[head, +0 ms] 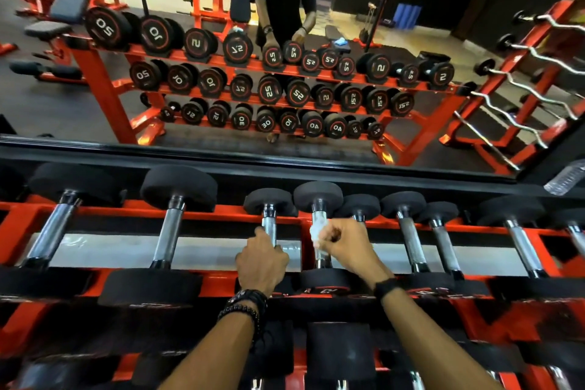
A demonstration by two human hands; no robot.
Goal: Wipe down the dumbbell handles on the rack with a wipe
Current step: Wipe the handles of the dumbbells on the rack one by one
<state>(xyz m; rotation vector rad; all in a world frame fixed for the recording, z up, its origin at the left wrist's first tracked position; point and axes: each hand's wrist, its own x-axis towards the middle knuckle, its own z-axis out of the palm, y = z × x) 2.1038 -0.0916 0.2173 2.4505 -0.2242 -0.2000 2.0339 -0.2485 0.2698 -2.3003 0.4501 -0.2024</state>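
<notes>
Top tier of red rack, left to right: two big dumbbells untouched so far as I can tell, then left hand, fingers curled round the handle of a small dumbbell, bracing it. Next right: right hand pinches a white wipe against the handle of the neighbouring dumbbell; fingers clamped on wipe, which is wrapped partly round the bar. More dumbbells further right, plus a clear plastic bottle at the far edge.

Risks, my read: wipe is small and bunched, so it could slip off or miss the underside of the bar. Knuckles sit close to adjacent heads; a rolling dumbbell could pinch them.

Writing: only in the mirror, reversed weight numbers on the dumbbell ends — 20, 10, 30, 40. No brand legible.
</notes>
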